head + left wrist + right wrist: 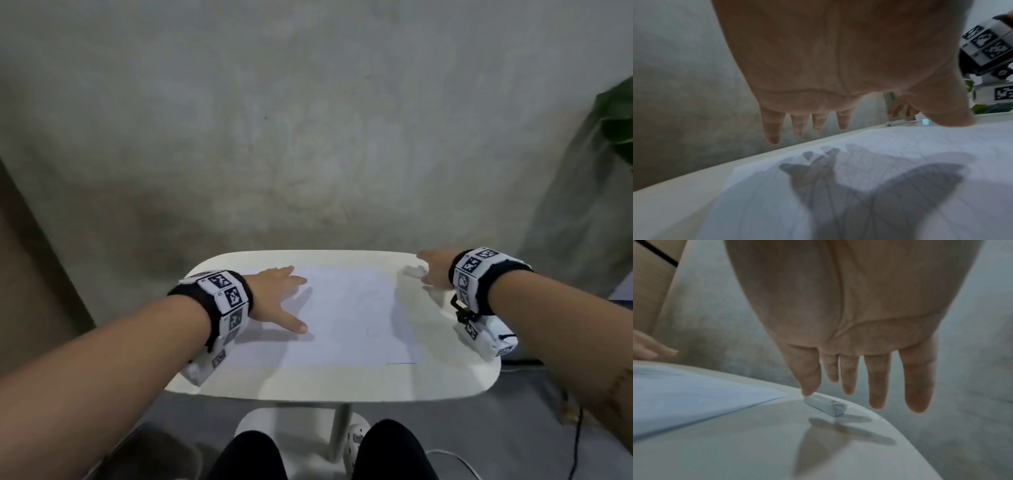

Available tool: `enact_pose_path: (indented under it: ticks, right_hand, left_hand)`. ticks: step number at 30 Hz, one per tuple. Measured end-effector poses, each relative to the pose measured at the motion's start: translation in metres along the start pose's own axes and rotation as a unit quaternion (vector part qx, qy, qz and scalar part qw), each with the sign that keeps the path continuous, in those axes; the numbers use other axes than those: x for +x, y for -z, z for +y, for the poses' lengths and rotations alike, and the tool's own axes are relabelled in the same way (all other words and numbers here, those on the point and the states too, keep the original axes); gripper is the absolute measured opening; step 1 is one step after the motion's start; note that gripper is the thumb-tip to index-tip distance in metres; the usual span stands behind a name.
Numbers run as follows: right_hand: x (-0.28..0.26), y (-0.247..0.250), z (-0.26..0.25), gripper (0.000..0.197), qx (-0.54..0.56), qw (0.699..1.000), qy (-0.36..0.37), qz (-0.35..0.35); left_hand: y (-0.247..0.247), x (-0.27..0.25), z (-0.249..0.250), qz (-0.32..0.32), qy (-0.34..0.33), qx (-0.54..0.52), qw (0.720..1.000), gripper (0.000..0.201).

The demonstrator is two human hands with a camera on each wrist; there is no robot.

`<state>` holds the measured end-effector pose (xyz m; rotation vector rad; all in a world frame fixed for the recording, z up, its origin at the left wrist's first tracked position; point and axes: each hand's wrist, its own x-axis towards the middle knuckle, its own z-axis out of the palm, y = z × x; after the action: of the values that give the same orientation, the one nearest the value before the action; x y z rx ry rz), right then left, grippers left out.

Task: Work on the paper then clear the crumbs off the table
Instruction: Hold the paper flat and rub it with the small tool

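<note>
From the head view, the rounded white surface (342, 383) is standing against a mottled grey wall (308, 120), with bare strips showing along its near edge and on both sides of the paper (349, 315), which is lying flat across the middle. A green plant (616, 120) is leaning in at the right. The left hand (277, 298) is spreading its fingers straight over the paper's left edge, gripping nothing, while the right hand (433, 269) is reaching toward the far right corner, where a small pale block (412, 271) is lying just off the paper. From the left wrist view, the left hand (818, 65) is hovering with straight fingers (772, 128) above the paper (900, 203), casting its shadow on the sheet, and the thumb is touching down at the right. From the right wrist view, the right hand (849, 313) is hanging with fingers extended and relaxed, its thumb tip touching one end of the small pale block (826, 404), which is resting on the surface (735, 451) close to the curved far edge and just beside the paper's (684, 394) corner.
</note>
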<state>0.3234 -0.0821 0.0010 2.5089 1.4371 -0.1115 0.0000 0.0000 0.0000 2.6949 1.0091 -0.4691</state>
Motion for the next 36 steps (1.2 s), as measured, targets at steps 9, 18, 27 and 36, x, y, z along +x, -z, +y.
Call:
enact_pose_path:
  ticks: [9,18,27,36]
  right_hand:
    - [0.038,-0.011,-0.006,0.033,-0.105,0.994,0.033,-0.023]
    - [-0.056,0.03,-0.034,0.009,0.064,0.987,0.148,0.025]
    - [-0.083,0.0,-0.043,0.011,0.001,0.987,0.159,-0.034]
    - [-0.104,0.003,-0.077,0.02,-0.129,0.972,0.191,-0.04]
  left_hand:
    - [-0.009,0.02,0.016,-0.074,-0.008,0.033,0.997,0.12]
    - [-0.001,0.027,0.026,-0.082,-0.002,0.098,0.992,0.123]
    - [0.007,0.029,0.04,-0.059,-0.007,0.093,0.994,0.122]
    - [-0.005,0.054,0.064,-0.072,-0.07,0.074,0.992,0.127]
